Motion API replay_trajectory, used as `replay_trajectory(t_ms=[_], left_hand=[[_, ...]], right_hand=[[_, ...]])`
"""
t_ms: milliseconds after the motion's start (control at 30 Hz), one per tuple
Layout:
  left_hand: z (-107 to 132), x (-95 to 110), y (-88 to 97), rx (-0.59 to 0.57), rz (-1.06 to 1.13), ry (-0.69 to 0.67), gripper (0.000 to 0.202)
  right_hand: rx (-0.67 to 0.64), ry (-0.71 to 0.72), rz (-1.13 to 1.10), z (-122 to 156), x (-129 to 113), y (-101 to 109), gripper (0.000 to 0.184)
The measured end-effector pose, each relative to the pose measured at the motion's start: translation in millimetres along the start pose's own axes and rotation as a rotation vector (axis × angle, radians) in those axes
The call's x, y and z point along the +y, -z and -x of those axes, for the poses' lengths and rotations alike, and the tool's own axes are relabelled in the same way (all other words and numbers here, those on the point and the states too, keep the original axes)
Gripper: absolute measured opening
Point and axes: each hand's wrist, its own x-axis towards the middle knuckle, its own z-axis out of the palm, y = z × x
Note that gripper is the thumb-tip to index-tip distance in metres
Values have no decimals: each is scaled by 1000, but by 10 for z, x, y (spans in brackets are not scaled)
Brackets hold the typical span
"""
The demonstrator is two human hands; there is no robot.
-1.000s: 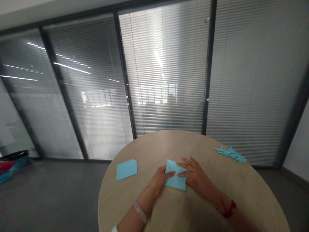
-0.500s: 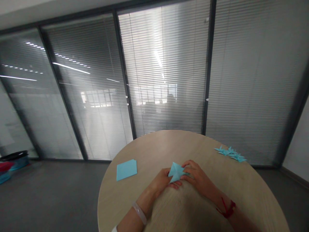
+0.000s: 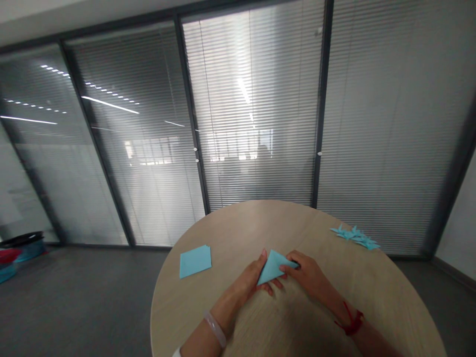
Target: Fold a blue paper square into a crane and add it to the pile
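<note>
A light-blue sheet of origami paper (image 3: 272, 267), folded to a triangle-like shape, is held between my two hands just above the table. My left hand (image 3: 253, 275) supports it from the left, thumb along its edge and fingers underneath. At the paper's right corner, my right hand (image 3: 305, 271) pinches it between thumb and fingers. The fingertips of my left hand are partly hidden beneath the paper.
The round wooden table (image 3: 260, 218) carries a stack of blue paper squares (image 3: 195, 261) at left and a pile of folded blue paper pieces (image 3: 355, 236) at far right. Glass panels with blinds (image 3: 256, 109) stand behind it. Bins (image 3: 24, 246) are on the floor at far left.
The paper has gone from a creased, pointed form to a flatter triangle. My left thumb has moved up along its left edge, and my right hand has shifted slightly right.
</note>
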Motion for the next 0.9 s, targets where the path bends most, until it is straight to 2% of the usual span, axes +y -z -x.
replay_trajectory(t_ms=[100, 300, 467, 767, 900], left_hand=[[-30, -32, 28, -8, -121, -53, 52], [-136, -162, 100, 85, -298, -109, 33], [-155, -215, 132, 78, -310, -136, 31], [-118, -145, 72, 121, -363, -145, 25], [-119, -121, 71, 210, -367, -186, 24]], right_hand=[[42, -38, 3, -11, -16, -5, 21], [68, -89, -91, -11, -44, -8, 16], [102, -117, -216, -2, -35, -22, 17], [125, -129, -348, -22, -10, -44, 25], [118, -202, -472, -32, 10, -50, 45]])
